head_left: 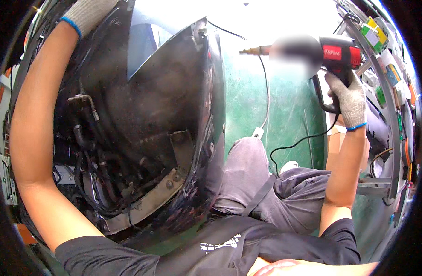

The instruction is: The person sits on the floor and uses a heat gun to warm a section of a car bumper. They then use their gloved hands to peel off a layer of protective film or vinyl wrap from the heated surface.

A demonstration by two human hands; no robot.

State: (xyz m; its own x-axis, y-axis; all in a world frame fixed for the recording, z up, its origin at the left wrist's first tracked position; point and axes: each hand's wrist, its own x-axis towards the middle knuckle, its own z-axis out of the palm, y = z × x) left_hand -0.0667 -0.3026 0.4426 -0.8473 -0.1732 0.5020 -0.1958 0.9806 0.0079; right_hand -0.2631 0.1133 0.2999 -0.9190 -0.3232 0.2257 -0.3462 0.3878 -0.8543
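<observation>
In a knit glove with a blue cuff, my right hand (349,99) is closed round the handle of a black and red heat gun (340,53). Its brass-coloured nozzle (254,50) points left, toward a large, glossy black vehicle body part (213,92); the tool's middle is blurred. My left hand (89,17), gloved the same way, reaches to the far left against the dark bodywork. Its fingers run out past the top edge. A pale bluish sheet or reflection (144,43) with a pointed corner lies along the panel's upper part.
Hoses and metal brackets (146,202) show inside the dark cavity at left. A black cord (298,140) hangs from the heat gun, and a white plug connector (258,133) sits by my knee. Metal shelving (394,138) with packages and a cardboard box (335,149) stand at right.
</observation>
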